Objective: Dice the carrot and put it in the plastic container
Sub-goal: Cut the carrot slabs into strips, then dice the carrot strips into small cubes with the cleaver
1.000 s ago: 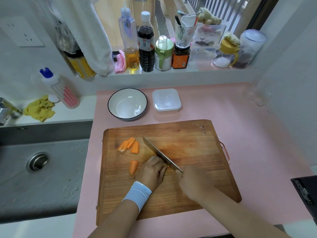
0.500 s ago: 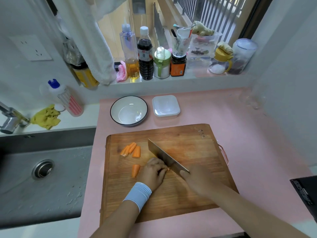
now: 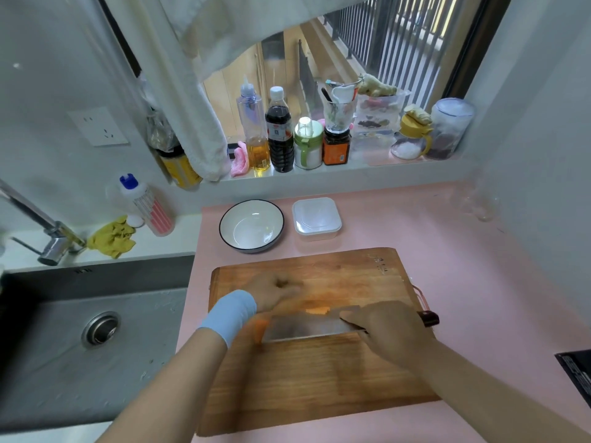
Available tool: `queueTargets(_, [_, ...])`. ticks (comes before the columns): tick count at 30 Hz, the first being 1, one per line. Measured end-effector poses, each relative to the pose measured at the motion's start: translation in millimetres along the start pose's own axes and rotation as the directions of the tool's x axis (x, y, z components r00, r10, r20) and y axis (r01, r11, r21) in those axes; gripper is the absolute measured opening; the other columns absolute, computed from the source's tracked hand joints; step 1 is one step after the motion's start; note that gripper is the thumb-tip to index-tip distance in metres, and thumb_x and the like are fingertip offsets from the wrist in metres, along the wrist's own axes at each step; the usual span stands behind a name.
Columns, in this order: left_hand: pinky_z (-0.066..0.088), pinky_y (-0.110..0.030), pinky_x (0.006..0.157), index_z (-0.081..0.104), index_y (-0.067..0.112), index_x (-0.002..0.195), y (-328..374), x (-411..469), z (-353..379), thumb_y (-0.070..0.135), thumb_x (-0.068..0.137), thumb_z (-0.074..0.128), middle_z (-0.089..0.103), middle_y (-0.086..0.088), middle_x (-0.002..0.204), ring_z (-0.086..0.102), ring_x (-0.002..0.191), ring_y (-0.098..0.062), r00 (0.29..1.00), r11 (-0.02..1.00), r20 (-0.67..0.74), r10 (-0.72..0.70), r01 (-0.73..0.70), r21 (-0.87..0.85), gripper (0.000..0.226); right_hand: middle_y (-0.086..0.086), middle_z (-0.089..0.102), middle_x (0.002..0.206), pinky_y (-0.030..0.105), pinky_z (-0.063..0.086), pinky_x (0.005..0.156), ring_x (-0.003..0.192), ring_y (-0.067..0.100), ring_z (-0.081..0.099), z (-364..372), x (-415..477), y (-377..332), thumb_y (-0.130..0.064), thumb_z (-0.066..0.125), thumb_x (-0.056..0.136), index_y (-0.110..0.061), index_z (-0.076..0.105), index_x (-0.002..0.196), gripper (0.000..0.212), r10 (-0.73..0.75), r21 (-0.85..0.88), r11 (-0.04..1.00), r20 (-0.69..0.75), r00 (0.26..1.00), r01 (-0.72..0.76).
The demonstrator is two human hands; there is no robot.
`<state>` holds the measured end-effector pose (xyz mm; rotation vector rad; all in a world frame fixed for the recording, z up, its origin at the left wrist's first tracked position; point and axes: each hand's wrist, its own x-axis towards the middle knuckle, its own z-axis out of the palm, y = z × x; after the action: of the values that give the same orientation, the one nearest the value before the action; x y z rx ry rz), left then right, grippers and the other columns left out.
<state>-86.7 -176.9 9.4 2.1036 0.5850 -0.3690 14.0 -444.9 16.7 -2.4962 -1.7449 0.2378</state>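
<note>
A wooden cutting board [image 3: 319, 378] lies on the pink counter. My right hand [image 3: 388, 330] grips the handle of a cleaver [image 3: 307, 329], whose wide blade lies turned sideways across the board. Orange carrot pieces [image 3: 316, 311] show blurred just behind the blade, and another carrot piece [image 3: 259, 327] sits at its left end. My left hand [image 3: 275, 290], with a blue wristband, is blurred over the board's left part behind the blade; I cannot tell what it holds. The lidded plastic container [image 3: 316, 219] stands beyond the board.
A white bowl [image 3: 251, 226] sits left of the container. The sink [image 3: 80, 340] and tap [image 3: 48, 238] are at the left. Bottles and jars [image 3: 281, 142] line the windowsill. A dark object [image 3: 575, 375] is at the right edge.
The cleaver swung from a diagonal cutting pose to lying sideways across the board. My left hand moved back and left, over where the carrot pieces lay. The camera tilted up.
</note>
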Motion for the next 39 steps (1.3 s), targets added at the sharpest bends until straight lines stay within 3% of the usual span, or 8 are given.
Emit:
queueTargets(4, [0.031, -0.018, 0.103, 0.068, 0.035, 0.112, 8, 7, 20, 0.059, 0.078, 0.064, 0.067, 0.020, 0.111, 0.057, 0.111, -0.003, 0.972, 0.963, 0.215, -0.096, 0.037, 0.266, 0.043, -0.011, 0.059, 0.064, 0.025, 0.024, 0.046, 0.053, 0.011, 0.054, -1, 5, -1, -0.028, 0.061, 0.081, -0.035, 0.068, 0.097, 0.019, -0.100, -0.142, 0.986, -0.047, 0.994, 0.092])
queueTargets(7, [0.012, 0.015, 0.078, 0.070, 0.031, 0.117, 8, 8, 27, 0.039, 0.090, 0.065, 0.062, 0.027, 0.114, 0.050, 0.102, 0.011, 0.974, 0.979, 0.212, -0.079, 0.036, 0.198, 0.029, -0.012, 0.054, 0.057, 0.023, 0.027, 0.041, 0.046, 0.009, 0.050, -2, 9, 0, -0.029, 0.072, 0.070, -0.038, 0.071, 0.094, 0.026, -0.138, -0.185, 0.975, -0.064, 0.988, 0.124])
queueTargets(10, [0.034, -0.007, 0.099, 0.076, 0.032, 0.103, -6, 13, 29, 0.037, 0.084, 0.071, 0.068, 0.024, 0.107, 0.058, 0.103, 0.004, 0.984, 0.998, 0.166, -0.061, 0.062, 0.002, 0.020, -0.010, 0.055, 0.057, 0.024, 0.033, 0.040, 0.046, 0.011, 0.051, 0, 10, 1, -0.026, 0.080, 0.068, -0.037, 0.071, 0.103, 0.038, -0.167, -0.165, 0.975, -0.087, 0.982, 0.151])
queueTargets(16, [0.052, -0.036, 0.070, 0.070, -0.003, 0.076, -41, 17, 19, 0.025, 0.080, 0.076, 0.061, -0.002, 0.067, 0.051, 0.061, -0.012, 0.988, 0.985, -0.124, -0.092, 0.071, -0.160, 0.029, -0.012, 0.069, 0.073, 0.025, 0.044, 0.052, 0.063, 0.009, 0.063, -5, 7, 6, -0.021, 0.063, 0.081, -0.046, 0.068, 0.115, 0.043, -0.003, 0.047, 0.999, -0.078, 0.997, 0.007])
queueTargets(20, [0.051, -0.030, 0.065, 0.065, 0.011, 0.071, -56, 13, 19, 0.023, 0.084, 0.073, 0.056, 0.000, 0.067, 0.050, 0.061, -0.012, 0.958, 0.991, -0.262, -0.113, 0.088, -0.105, 0.020, -0.021, 0.071, 0.084, 0.021, 0.046, 0.064, 0.072, 0.000, 0.060, -16, 1, 11, -0.030, 0.057, 0.097, -0.050, 0.069, 0.113, 0.028, 0.275, 0.351, 0.888, 0.113, 0.955, -0.297])
queueTargets(23, [0.044, -0.017, 0.066, 0.068, 0.017, 0.074, -48, 7, 36, 0.023, 0.090, 0.067, 0.061, 0.007, 0.071, 0.053, 0.065, -0.008, 0.973, 1.000, -0.230, 0.012, -0.014, -0.008, 0.016, -0.014, 0.062, 0.060, 0.030, 0.046, 0.060, 0.064, 0.011, 0.061, -14, 4, 7, -0.031, 0.056, 0.096, -0.047, 0.066, 0.067, 0.034, 0.436, 0.473, 0.746, 0.185, 0.881, -0.469])
queueTargets(30, [0.021, -0.006, 0.103, 0.076, 0.023, 0.103, -45, 13, 84, 0.032, 0.089, 0.065, 0.056, 0.009, 0.127, 0.041, 0.120, -0.002, 0.883, 0.846, -0.078, 0.464, -0.414, 0.336, 0.019, -0.003, 0.064, 0.068, 0.024, 0.043, 0.056, 0.061, 0.012, 0.060, -15, 10, -17, -0.027, 0.049, 0.101, -0.025, 0.071, 0.089, 0.024, 0.570, 0.560, 0.583, 0.235, 0.787, -0.589])
queueTargets(39, [0.047, -0.026, 0.086, 0.071, 0.026, 0.115, -51, 12, 108, 0.035, 0.093, 0.060, 0.062, 0.004, 0.097, 0.052, 0.098, -0.014, 0.845, 0.826, -0.254, 0.470, -0.321, 0.463, 0.026, 0.000, 0.065, 0.067, 0.031, 0.048, 0.059, 0.062, 0.018, 0.062, 0, 7, -32, -0.026, 0.050, 0.098, -0.021, 0.067, 0.077, 0.027, 0.618, 0.622, 0.467, 0.280, 0.735, -0.629])
